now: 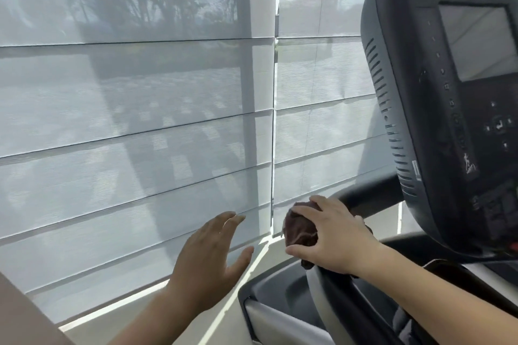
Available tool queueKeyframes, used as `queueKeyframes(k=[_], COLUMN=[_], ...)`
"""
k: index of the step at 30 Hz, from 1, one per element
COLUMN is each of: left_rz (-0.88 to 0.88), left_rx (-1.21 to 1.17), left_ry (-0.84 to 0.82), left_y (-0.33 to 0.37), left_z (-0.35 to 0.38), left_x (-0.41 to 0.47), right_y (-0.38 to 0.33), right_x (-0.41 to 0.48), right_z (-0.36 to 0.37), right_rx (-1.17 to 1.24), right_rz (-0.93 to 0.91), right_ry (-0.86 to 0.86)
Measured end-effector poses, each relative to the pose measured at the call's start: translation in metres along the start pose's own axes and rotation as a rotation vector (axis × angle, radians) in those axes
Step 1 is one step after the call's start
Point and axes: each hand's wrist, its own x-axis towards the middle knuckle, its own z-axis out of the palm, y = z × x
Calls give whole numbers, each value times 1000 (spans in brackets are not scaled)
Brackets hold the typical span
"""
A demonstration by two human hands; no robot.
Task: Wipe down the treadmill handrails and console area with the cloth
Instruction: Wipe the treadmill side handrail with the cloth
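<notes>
A dark brown cloth is bunched over the curved front handrail of the treadmill, at the lower middle right. My right hand grips the cloth and presses it onto the rail. The dark console with its grey screen and buttons rises at the right. My left hand hovers open to the left of the treadmill, fingers spread, touching nothing.
Pale window blinds fill the left and centre, close behind the treadmill. A grey and black side tray of the treadmill sits below my right hand. Pale floor shows at the bottom.
</notes>
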Motion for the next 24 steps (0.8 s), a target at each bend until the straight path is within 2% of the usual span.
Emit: queueKeyframes(k=[3,7,13,15,19,24], left_rz=[55,165,399,491,642,787], left_rx=[-13,-67,-157,-203,-287,-378], left_ry=[-38,-81,-124,-148,-211,-301], left_y=[-1,1,18,32,63,89], left_z=[3,4,4,7,21,37], left_x=[7,19,40,46,48,32], right_y=[2,0,-8,-17,-45,-63], right_x=[-6,-24,-89,-121,-163,-217], right_z=[2,-5,-39,-40,-7,6], right_rx=[47,223,315,257,-67,-219], right_rz=[-11,-9,94,158,363,612], right_ry=[30,123,344,374,208,253])
